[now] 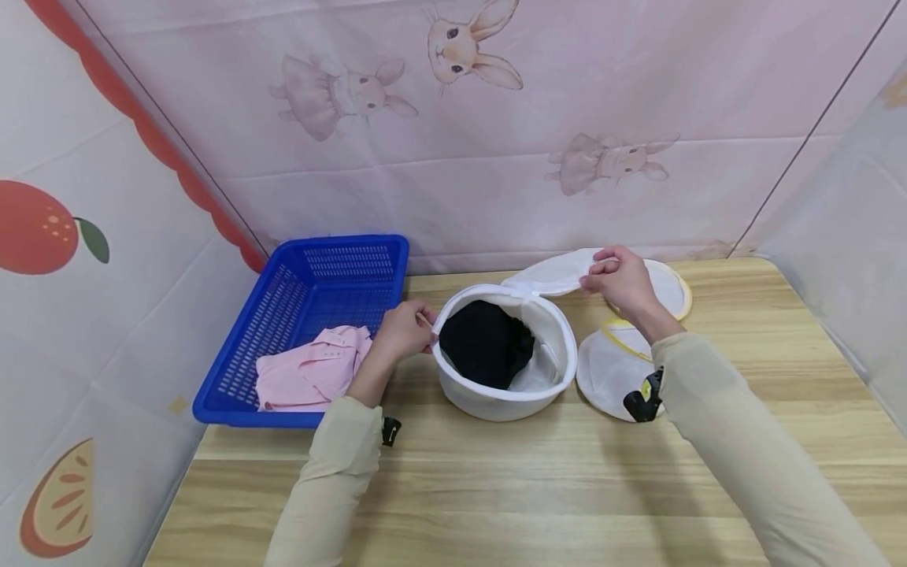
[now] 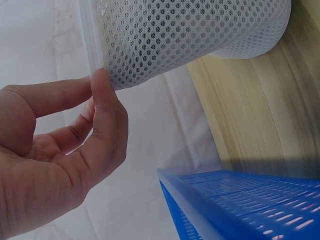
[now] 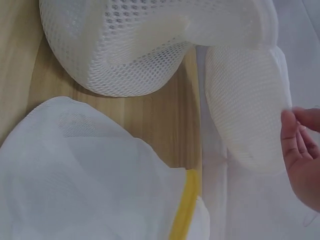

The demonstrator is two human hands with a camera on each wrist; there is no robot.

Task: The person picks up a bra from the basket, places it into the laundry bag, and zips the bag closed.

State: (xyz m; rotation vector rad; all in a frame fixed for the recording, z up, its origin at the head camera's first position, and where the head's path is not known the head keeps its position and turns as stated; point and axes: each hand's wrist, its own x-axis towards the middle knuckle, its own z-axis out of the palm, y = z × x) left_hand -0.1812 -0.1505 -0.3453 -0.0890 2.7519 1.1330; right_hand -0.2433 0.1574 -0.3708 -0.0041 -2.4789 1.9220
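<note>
A round white mesh laundry bag (image 1: 496,403) stands upright on the table, its top open, with a dark bundled cloth item (image 1: 485,344) inside. My left hand (image 1: 405,331) pinches the bag's rim on the left; in the left wrist view, thumb and finger meet at the zipper edge (image 2: 90,45). My right hand (image 1: 623,285) pinches the edge of the bag's hinged lid (image 1: 556,273), which is folded out to the back right. The right wrist view shows the lid (image 3: 245,105) hanging from the bag's rim, held at its outer edge.
Left of the bag sits a blue plastic basket (image 1: 241,335) with a folded pink shirt (image 1: 312,370) in it. Two flat white mesh bags with yellow trim, a nearer one (image 1: 602,374) and a farther one (image 1: 669,287), lie to the right. A printed curtain (image 1: 460,189) borders the table's back edge.
</note>
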